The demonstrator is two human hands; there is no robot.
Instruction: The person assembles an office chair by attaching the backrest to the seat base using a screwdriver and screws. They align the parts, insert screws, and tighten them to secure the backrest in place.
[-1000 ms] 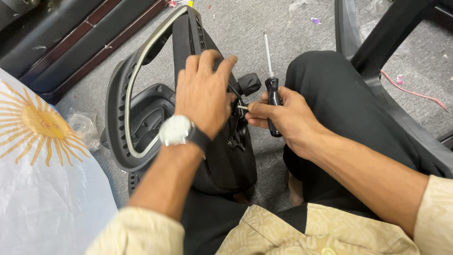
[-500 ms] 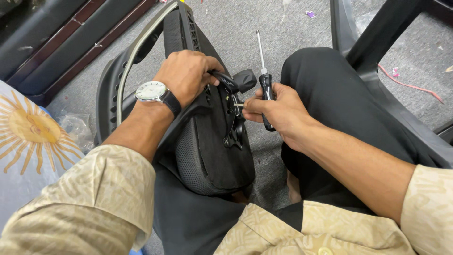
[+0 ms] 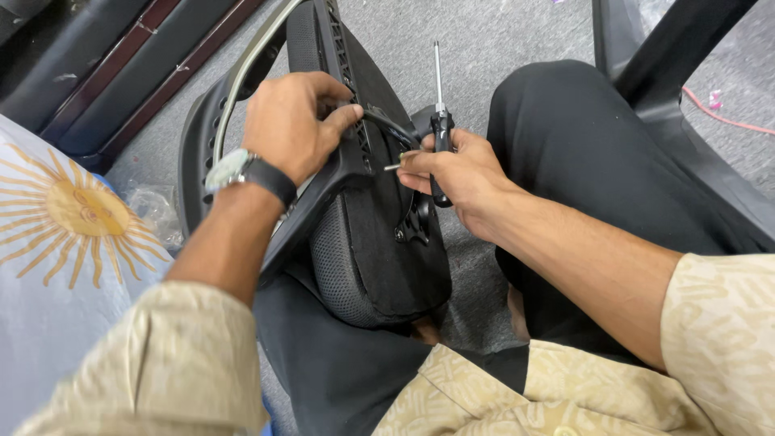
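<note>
The black chair back is propped on the lap, clamped at its edge by the left hand. A screwdriver and a small screw are gripped together in the right hand; the screw could be dropped.

A grey carpeted floor is seen beneath everything. A crumpled clear plastic bag and a pink cord are laid on it.
</note>
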